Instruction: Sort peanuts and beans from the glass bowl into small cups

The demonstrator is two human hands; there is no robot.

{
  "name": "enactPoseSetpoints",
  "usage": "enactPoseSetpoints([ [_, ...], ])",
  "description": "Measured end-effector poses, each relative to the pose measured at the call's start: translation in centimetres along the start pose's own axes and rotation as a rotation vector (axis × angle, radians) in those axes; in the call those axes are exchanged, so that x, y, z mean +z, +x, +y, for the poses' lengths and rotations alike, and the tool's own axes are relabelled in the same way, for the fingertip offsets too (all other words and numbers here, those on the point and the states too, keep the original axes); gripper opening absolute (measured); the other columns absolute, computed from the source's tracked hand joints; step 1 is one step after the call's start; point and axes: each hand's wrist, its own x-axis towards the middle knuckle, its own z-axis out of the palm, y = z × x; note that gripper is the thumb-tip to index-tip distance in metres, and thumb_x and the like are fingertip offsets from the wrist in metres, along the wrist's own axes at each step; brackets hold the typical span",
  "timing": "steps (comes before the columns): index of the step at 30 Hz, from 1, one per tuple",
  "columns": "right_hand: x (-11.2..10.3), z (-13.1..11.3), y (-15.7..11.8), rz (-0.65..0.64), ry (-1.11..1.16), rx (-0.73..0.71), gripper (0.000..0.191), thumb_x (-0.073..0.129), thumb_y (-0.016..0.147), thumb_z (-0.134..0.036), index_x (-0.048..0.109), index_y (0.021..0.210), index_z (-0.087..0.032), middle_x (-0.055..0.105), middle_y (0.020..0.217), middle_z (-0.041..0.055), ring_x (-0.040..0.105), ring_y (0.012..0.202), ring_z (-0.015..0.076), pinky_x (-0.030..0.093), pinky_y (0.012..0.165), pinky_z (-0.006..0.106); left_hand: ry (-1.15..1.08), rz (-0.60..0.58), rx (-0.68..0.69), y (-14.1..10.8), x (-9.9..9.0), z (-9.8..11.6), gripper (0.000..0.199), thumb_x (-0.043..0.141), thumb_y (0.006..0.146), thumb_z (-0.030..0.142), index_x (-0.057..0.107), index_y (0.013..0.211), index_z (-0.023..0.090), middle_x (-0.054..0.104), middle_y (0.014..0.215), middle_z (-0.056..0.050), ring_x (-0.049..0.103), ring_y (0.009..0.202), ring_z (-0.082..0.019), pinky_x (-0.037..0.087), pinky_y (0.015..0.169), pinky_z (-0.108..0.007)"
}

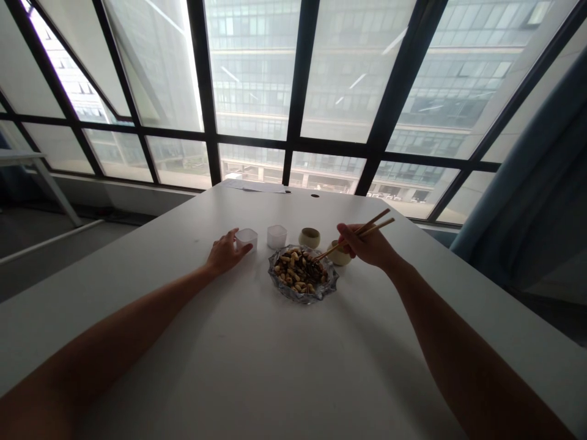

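My right hand is closed around a pair of wooden chopsticks. Their tips reach down into a scalloped glass bowl filled with unshelled peanuts and darker pieces, which look like seeds. At the left, my left hand grips a small translucent plastic container, thumb in front and fingers at its far left side. A second translucent container stands just right of it. Behind the bowl is a pale green cup; another pale cup is partly hidden by my right hand.
All of this rests on a white table. Papers lie at its far edge near a dark round hole. Large framed windows rise beyond, with a blue curtain at the right and another table at the far left.
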Motion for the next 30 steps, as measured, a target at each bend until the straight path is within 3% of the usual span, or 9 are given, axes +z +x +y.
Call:
enactPoseSetpoints([
  [7, 0.3, -0.1, -0.1, -0.058, -0.047, -0.005, 0.071, 0.05, 0.078, -0.086, 0.063, 0.065, -0.017, 0.062, 0.049, 0.0046, 0.054, 0.037, 0.0124, 0.043, 0.037, 0.023, 0.017, 0.013, 0.016, 0.1, 0.1, -0.1, 0.071, 0.054, 0.09, 0.061, 0.044, 0.144, 0.016, 0.068, 0.125, -0.016, 0.065, 0.117, -0.033, 0.048, 0.102, -0.043],
  [15, -0.2, -0.2, 0.1, 0.045, 0.043, 0.07, 0.075, 0.052, 0.071, -0.09, 0.063, 0.06, -0.017, 0.059, 0.042, 0.0041, 0.051, 0.032, 0.0116, 0.039, 0.031, 0.022, 0.003, -0.01, 0.016, 0.1, 0.3, -0.3, 0.074, 0.053, 0.09, 0.06, 0.041, 0.145, 0.012, 0.063, 0.132, -0.018, 0.062, 0.122, -0.033, 0.045, 0.105, -0.045],
  [19, -1.0, 0.2, 0.6, 0.144, 0.111, 0.155, 0.071, 0.056, 0.076, -0.084, 0.064, 0.058, -0.016, 0.059, 0.041, 0.0052, 0.05, 0.03, 0.0117, 0.039, 0.03, 0.022, 0.033, 0.086, 0.087, 0.6, -0.4, 0.4, 0.074, 0.056, 0.088, 0.061, 0.04, 0.145, 0.016, 0.054, 0.146, -0.019, 0.051, 0.134, -0.035, 0.042, 0.109, -0.049],
  [23, -2.4, 0.7, 0.8, 0.261, 0.126, 0.213, 0.064, 0.059, 0.084, -0.074, 0.063, 0.057, -0.016, 0.059, 0.041, 0.0056, 0.049, 0.028, 0.0116, 0.039, 0.029, 0.022, 0.035, 0.114, 0.232, 1.2, -1.5, 4.3, 0.068, 0.057, 0.089, 0.057, 0.043, 0.144, 0.019, 0.054, 0.146, -0.016, 0.048, 0.137, -0.033, 0.036, 0.114, -0.049],
  [27, -4.3, 0.4, 0.4, 0.329, -0.009, 0.134, 0.062, 0.057, 0.087, -0.071, 0.064, 0.06, -0.016, 0.059, 0.042, 0.0055, 0.05, 0.029, 0.0115, 0.04, 0.03, 0.022, 0.027, -0.067, 0.457, 1.9, -1.0, 11.2, 0.069, 0.062, 0.088, 0.055, 0.045, 0.144, 0.019, 0.058, 0.143, -0.013, 0.05, 0.134, -0.031, 0.031, 0.116, -0.046],
  [30, -5.5, -0.2, -0.1, 0.36, -0.122, 0.059, 0.063, 0.055, 0.087, -0.073, 0.064, 0.062, -0.016, 0.059, 0.043, 0.0047, 0.051, 0.03, 0.0111, 0.041, 0.031, 0.022, 0.034, -0.236, 0.514, 2.6, 0.9, 16.6, 0.08, 0.068, 0.083, 0.056, 0.042, 0.146, 0.015, 0.059, 0.141, -0.015, 0.051, 0.134, -0.032, 0.03, 0.117, -0.044],
])
